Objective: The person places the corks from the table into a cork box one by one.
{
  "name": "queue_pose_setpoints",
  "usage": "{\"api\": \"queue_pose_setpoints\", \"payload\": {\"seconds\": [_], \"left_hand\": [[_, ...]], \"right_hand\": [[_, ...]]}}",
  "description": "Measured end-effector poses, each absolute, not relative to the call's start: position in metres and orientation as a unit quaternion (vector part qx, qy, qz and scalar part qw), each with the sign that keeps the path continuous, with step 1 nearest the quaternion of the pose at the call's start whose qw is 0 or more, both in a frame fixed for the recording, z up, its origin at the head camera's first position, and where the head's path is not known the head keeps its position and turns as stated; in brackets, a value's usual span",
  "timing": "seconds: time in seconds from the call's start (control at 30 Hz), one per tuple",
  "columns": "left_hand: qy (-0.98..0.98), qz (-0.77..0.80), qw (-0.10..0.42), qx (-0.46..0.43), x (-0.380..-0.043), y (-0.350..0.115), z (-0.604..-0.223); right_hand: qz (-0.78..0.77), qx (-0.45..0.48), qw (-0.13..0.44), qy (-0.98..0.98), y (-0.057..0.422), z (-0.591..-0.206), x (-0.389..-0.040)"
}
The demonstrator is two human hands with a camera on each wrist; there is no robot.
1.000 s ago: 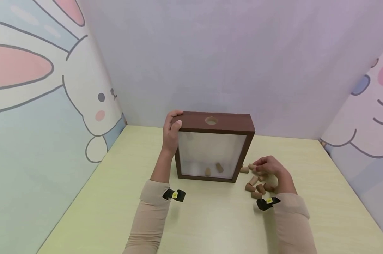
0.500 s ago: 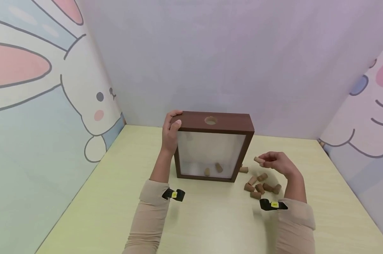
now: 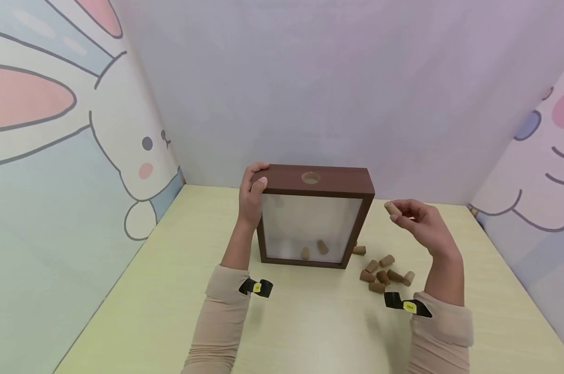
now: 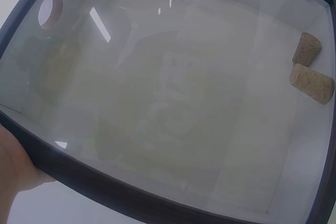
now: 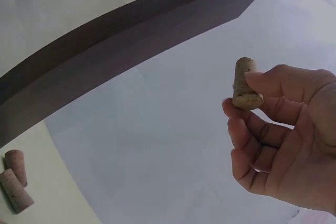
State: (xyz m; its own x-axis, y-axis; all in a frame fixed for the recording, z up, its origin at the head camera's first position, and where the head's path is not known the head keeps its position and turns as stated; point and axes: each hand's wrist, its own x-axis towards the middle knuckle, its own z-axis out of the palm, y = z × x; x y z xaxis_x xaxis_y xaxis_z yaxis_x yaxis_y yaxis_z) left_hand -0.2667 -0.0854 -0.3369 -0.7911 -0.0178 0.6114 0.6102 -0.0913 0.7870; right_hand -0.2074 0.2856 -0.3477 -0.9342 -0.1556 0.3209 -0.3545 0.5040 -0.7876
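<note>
A dark brown wooden box frame [image 3: 338, 179] with a clear front panel stands upright on the table, a round hole [image 3: 311, 178] in its top. My left hand [image 3: 251, 200] grips its upper left corner, thumb in front and fingers over the top. Two corks [image 4: 312, 83] lie at the bottom inside the box. To the right of the box, my right hand [image 3: 424, 226] is raised and pinches a tapered cork [image 5: 244, 84] between thumb and fingers. Below that hand, several loose corks [image 3: 383, 277] lie on the table.
The pale yellow table [image 3: 305, 322] meets a plain lilac wall [image 3: 319, 93] behind the box. Side panels with a cartoon rabbit [image 3: 137, 140] and another figure stand left and right. One loose cork [image 3: 359, 250] lies close against the box's lower right side.
My right hand has taken a cork from the pile, lifted it and moved up and slightly right. My left hand and the box have stayed in place.
</note>
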Motion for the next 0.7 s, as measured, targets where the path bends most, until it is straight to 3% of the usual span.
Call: {"api": "queue_pose_setpoints", "payload": {"seconds": [0.43, 0.7], "left_hand": [[-0.639, -0.696, 0.238, -0.224, -0.270, -0.083, -0.339], [-0.637, -0.699, 0.226, -0.233, -0.257, -0.083, -0.327]], "right_hand": [[0.592, 0.239, 0.173, -0.750, 0.263, -0.299, -0.197], [0.580, 0.280, 0.198, -0.739, 0.238, -0.273, -0.201]]}}
